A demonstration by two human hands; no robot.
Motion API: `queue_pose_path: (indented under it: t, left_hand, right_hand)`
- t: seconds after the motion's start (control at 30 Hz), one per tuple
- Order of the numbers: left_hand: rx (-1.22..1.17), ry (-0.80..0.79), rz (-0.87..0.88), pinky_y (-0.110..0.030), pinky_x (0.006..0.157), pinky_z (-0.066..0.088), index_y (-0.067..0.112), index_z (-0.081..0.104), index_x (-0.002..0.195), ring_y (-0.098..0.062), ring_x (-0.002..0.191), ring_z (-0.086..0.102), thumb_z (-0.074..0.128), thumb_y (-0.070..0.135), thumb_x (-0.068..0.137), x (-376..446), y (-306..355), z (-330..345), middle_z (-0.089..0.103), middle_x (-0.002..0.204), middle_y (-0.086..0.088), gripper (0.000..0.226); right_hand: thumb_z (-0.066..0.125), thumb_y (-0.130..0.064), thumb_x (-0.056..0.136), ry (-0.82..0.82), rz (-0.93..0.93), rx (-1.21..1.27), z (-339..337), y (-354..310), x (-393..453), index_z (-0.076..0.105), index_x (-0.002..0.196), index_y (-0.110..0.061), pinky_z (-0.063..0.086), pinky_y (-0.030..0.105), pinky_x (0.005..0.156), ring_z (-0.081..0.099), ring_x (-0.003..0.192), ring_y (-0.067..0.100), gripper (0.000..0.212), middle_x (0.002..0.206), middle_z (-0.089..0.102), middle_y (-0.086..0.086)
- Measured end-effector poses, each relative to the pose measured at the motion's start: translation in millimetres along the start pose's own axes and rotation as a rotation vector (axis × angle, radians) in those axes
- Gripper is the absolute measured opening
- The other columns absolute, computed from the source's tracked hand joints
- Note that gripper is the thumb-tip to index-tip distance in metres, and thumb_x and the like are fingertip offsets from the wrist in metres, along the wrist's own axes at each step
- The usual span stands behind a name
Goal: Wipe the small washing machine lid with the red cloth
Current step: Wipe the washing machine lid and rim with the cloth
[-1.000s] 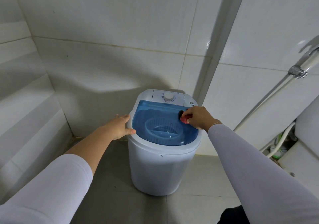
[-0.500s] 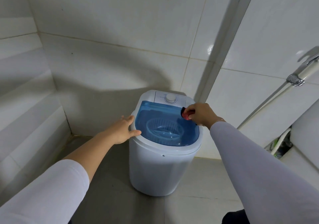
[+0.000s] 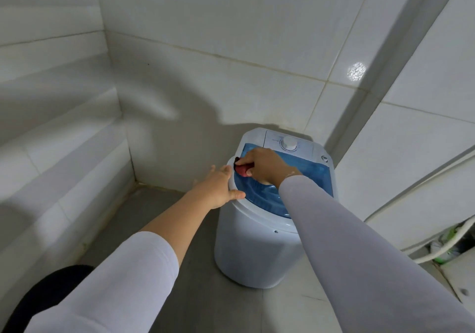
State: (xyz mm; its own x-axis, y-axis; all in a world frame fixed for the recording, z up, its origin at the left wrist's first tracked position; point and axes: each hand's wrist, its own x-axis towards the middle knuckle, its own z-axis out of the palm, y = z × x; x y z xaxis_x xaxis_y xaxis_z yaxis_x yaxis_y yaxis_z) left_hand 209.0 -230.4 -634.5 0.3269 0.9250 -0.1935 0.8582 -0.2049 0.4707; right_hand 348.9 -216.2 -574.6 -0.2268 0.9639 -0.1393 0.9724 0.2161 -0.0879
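Red cloth (image 3: pixel 243 170) is bunched small, at the left edge of the blue translucent lid (image 3: pixel 308 176), right of frame centre. Right hand (image 3: pixel 264 167) grips the cloth, fingers curled over it, pressing it onto the lid near the white rim (image 3: pixel 237 204). Only a red lump with a dark bit at its upper end shows below the knuckles.

Left hand (image 3: pixel 218 187) lies flat against the left side of the rim, fingers straight and spread, thumb resting on the rim's top, holding nothing. It sits just beside the cloth; can't tell whether they touch.

Lid tops a small white washing machine (image 3: pixel 257 255), lower centre-right of frame, standing on the grey tiled floor (image 3: pixel 185 217). White control panel with a round dial (image 3: pixel 289 142) sits behind the lid, upper end of the machine. Tub ribs are faintly visible through the blue plastic.

Both arms are in white sleeves; the right sleeve (image 3: pixel 347 242) crosses over the front right of the lid. White tiled walls (image 3: pixel 231 50) form a corner behind the machine. White hose (image 3: pixel 447 245) at the right edge, with something green beside it.
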Motion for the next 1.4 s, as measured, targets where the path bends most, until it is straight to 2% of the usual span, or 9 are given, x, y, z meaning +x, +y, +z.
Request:
queue_pose_path:
  t: [0.17, 0.4, 0.6, 0.8, 0.87, 1.4]
  left_hand:
    - [0.044, -0.012, -0.013, -0.059, 0.114, 0.019, 0.02, 0.007, 0.152, -0.023, 0.149, -0.001, 0.052, 0.056, 0.087, 0, 0, -1, 0.01, 0.161, -0.003, 0.087]
    - [0.092, -0.008, -0.013, -0.059, 0.112, 0.024, 0.02, 0.011, 0.151, -0.023, 0.149, 0.001, 0.051, 0.058, 0.087, 2, -1, 0, 0.014, 0.161, 0.0, 0.085]
    - [0.101, -0.014, -0.022, -0.059, 0.112, 0.023, 0.018, 0.014, 0.15, -0.024, 0.149, 0.001, 0.053, 0.056, 0.086, 2, 0, -2, 0.016, 0.16, -0.002, 0.084]
    - [0.1, -0.032, -0.055, -0.06, 0.114, 0.02, 0.019, 0.009, 0.152, -0.024, 0.149, -0.002, 0.053, 0.058, 0.086, 8, -14, -2, 0.011, 0.161, -0.001, 0.089]
    - [0.134, -0.031, -0.018, -0.06, 0.114, 0.019, 0.02, 0.008, 0.152, -0.024, 0.149, -0.002, 0.053, 0.058, 0.086, 9, 8, 1, 0.009, 0.162, -0.001, 0.089]
    - [0.115, -0.017, -0.065, -0.057, 0.116, 0.019, 0.017, 0.011, 0.152, -0.026, 0.149, -0.003, 0.054, 0.053, 0.087, 7, 4, -1, 0.01, 0.161, -0.006, 0.086]
  right_hand:
    - [0.051, -0.011, 0.092, -0.01, 0.002, 0.004, 0, 3, -2, 0.057, 0.128, -0.028, 0.037, 0.031, 0.102, 0.048, 0.122, 0.026, 0.04, 0.135, 0.054, 0.003]
    - [0.048, -0.012, 0.093, -0.038, 0.004, -0.052, -1, 7, -3, 0.053, 0.13, -0.029, 0.035, 0.035, 0.107, 0.043, 0.127, 0.028, 0.041, 0.14, 0.049, 0.005]
    - [0.049, -0.013, 0.093, -0.052, 0.022, -0.04, -3, 18, -11, 0.056, 0.128, -0.027, 0.034, 0.036, 0.109, 0.044, 0.127, 0.029, 0.039, 0.14, 0.049, 0.005]
    - [0.05, -0.01, 0.091, -0.064, 0.038, -0.028, -2, 25, -17, 0.059, 0.126, -0.026, 0.037, 0.035, 0.108, 0.047, 0.124, 0.029, 0.039, 0.139, 0.051, 0.004]
    - [0.049, -0.011, 0.091, -0.024, 0.075, -0.03, -7, 49, -39, 0.06, 0.125, -0.027, 0.037, 0.034, 0.108, 0.047, 0.123, 0.029, 0.039, 0.138, 0.052, 0.004]
    - [0.058, -0.014, 0.088, 0.01, 0.224, 0.111, -1, 105, -74, 0.065, 0.118, -0.026, 0.034, 0.031, 0.108, 0.048, 0.123, 0.028, 0.033, 0.135, 0.055, 0.004]
